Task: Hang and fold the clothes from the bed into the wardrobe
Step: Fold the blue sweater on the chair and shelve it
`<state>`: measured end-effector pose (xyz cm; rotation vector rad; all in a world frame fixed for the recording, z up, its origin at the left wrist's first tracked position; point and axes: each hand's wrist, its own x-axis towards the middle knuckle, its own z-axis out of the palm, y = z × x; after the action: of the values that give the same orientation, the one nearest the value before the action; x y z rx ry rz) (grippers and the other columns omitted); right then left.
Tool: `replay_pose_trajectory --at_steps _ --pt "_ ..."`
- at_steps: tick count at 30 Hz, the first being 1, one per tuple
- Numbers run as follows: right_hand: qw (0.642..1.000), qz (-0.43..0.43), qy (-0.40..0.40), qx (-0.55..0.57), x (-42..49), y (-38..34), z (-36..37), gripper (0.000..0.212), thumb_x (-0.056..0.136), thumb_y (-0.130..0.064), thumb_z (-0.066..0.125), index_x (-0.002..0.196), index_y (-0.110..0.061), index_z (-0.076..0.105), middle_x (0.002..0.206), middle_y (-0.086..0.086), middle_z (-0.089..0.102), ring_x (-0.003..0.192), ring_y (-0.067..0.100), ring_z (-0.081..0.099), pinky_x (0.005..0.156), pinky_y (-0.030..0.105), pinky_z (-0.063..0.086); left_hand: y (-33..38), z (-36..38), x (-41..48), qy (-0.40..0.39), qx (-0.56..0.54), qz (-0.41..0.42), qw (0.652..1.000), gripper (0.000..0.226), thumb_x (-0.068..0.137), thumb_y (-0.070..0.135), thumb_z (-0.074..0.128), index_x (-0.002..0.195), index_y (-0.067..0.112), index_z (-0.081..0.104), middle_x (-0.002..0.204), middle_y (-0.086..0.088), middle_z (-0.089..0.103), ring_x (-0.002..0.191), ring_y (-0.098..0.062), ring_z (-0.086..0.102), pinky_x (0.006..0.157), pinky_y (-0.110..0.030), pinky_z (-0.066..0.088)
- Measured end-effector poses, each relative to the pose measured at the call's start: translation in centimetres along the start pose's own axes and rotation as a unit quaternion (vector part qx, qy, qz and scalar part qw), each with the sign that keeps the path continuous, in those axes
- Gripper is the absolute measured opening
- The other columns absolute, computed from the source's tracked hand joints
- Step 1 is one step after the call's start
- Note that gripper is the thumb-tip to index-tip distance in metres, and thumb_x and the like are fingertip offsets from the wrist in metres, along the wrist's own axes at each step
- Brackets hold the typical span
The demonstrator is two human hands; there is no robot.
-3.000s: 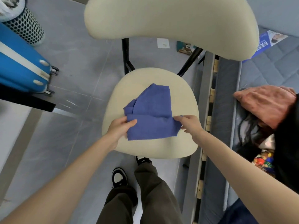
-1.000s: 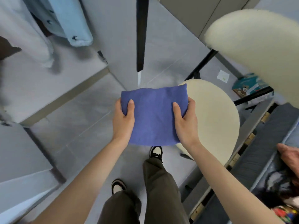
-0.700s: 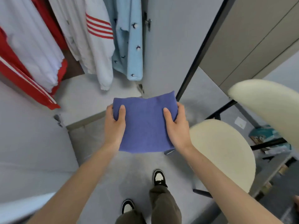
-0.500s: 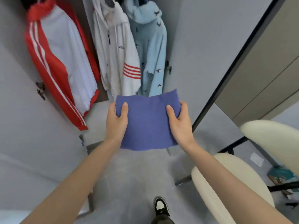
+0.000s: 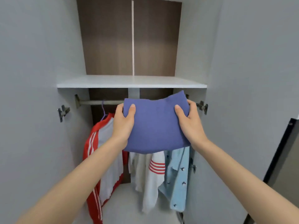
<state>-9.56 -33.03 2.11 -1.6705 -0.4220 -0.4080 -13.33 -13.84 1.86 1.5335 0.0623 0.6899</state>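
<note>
A folded blue cloth [image 5: 155, 125] is held up flat in front of the open wardrobe, just below its white shelf [image 5: 131, 82]. My left hand [image 5: 123, 123] grips the cloth's left edge, thumb on top. My right hand [image 5: 188, 122] grips its right edge the same way. Behind the cloth runs the hanging rail [image 5: 100, 102], partly hidden by it. Under the rail hang a red and white jacket [image 5: 103, 159], a white hoodie with red stripes [image 5: 150, 173] and a light blue hoodie [image 5: 178, 178].
The wardrobe's two grey doors [image 5: 32, 110] stand open at either side, with metal hinges [image 5: 63, 111] on their inner faces. A dark brown back panel [image 5: 129, 38] closes the space above the shelf. A dark-framed panel [image 5: 281, 159] stands at the far right.
I have lifted the folded blue cloth off the chair, turned to the wardrobe and raised it from waist height to just under the shelf. Both hands keep their grip.
</note>
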Motion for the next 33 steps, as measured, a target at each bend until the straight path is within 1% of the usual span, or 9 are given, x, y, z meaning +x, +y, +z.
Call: replay_pose_trajectory --at_steps 4,8,10,14,17,23,28,30,33 --pt "0.999 -0.027 -0.007 0.031 7.4 -3.1 0.5 0.012 0.095 -0.042 0.052 0.106 -0.038 0.048 0.100 -0.025 0.061 0.087 -0.007 0.061 0.072 0.019 0.045 4.2 1.4 6.0 0.021 -0.017 0.038 0.999 0.021 0.098 0.038 0.050 0.115 0.026 0.050 0.106 0.007 0.061 0.092 -0.010 0.062 0.069 -0.025 0.048" --pt "0.997 -0.059 -0.029 0.048 13.6 -4.8 2.7 0.024 0.096 -0.042 0.051 0.119 -0.036 0.047 0.101 -0.026 0.058 0.088 -0.010 0.058 0.068 0.016 0.043 6.8 1.1 11.5 0.052 -0.001 0.076 0.996 0.023 0.098 0.037 0.049 0.117 0.025 0.051 0.105 0.010 0.061 0.089 -0.005 0.061 0.063 -0.018 0.045" --pt "0.995 -0.061 -0.040 0.064 16.5 -5.2 4.4 0.028 0.097 -0.040 0.050 0.123 -0.031 0.046 0.102 -0.023 0.057 0.092 -0.004 0.059 0.070 0.019 0.043 7.4 0.5 14.0 0.065 0.015 0.092 0.993 0.022 0.098 0.037 0.049 0.117 0.026 0.049 0.105 0.012 0.060 0.088 -0.001 0.059 0.061 -0.015 0.043" --pt "0.992 -0.041 -0.063 0.101 22.0 -5.3 9.1 0.028 0.098 -0.034 0.050 0.122 -0.021 0.047 0.102 -0.014 0.057 0.088 0.002 0.059 0.064 0.019 0.043 7.5 -1.5 19.2 0.096 0.035 0.117 0.988 0.019 0.099 0.036 0.049 0.115 0.026 0.051 0.103 0.013 0.060 0.087 -0.001 0.059 0.063 -0.015 0.044" --pt "0.990 -0.022 -0.087 0.112 25.7 -4.7 13.3 0.026 0.099 -0.034 0.048 0.121 -0.019 0.048 0.103 -0.009 0.060 0.087 0.006 0.060 0.063 0.022 0.044 6.7 -3.6 23.7 0.106 0.051 0.131 0.984 0.018 0.100 0.033 0.046 0.115 0.024 0.051 0.101 0.012 0.060 0.084 -0.002 0.059 0.064 -0.017 0.044" --pt "0.988 -0.013 -0.105 0.115 33.0 -2.6 21.9 0.030 0.098 -0.034 0.048 0.123 -0.018 0.046 0.112 -0.002 0.061 0.096 0.016 0.062 0.075 0.030 0.048 3.9 -7.8 34.2 0.109 0.076 0.113 0.985 0.022 0.101 0.030 0.045 0.119 0.020 0.050 0.108 0.004 0.059 0.092 -0.014 0.058 0.076 -0.027 0.045" --pt "0.987 0.015 -0.123 0.106 38.2 -1.2 28.4 0.029 0.098 -0.035 0.047 0.123 -0.021 0.045 0.108 -0.004 0.060 0.095 0.015 0.061 0.075 0.030 0.048 2.0 -11.4 42.3 0.109 0.122 0.072 0.984 0.030 0.103 0.025 0.039 0.129 0.016 0.050 0.116 0.000 0.057 0.105 -0.020 0.055 0.087 -0.030 0.042" --pt "0.985 0.032 -0.139 0.099 39.8 -0.6 31.0 0.032 0.099 -0.035 0.046 0.127 -0.021 0.042 0.111 -0.003 0.059 0.097 0.018 0.061 0.076 0.032 0.049 1.2 -13.2 45.1 0.114 0.147 0.052 0.981 0.031 0.103 0.023 0.038 0.129 0.013 0.051 0.115 -0.003 0.057 0.102 -0.022 0.054 0.085 -0.030 0.040" --pt "0.979 0.059 -0.178 0.081 40.9 0.3 34.6 0.038 0.100 -0.031 0.044 0.135 -0.017 0.038 0.122 0.003 0.056 0.105 0.022 0.059 0.085 0.036 0.049 -0.2 -15.9 48.0 0.118 0.221 0.013 0.968 0.030 0.102 0.020 0.039 0.125 0.005 0.053 0.121 -0.012 0.058 0.102 -0.027 0.054 0.083 -0.031 0.040"
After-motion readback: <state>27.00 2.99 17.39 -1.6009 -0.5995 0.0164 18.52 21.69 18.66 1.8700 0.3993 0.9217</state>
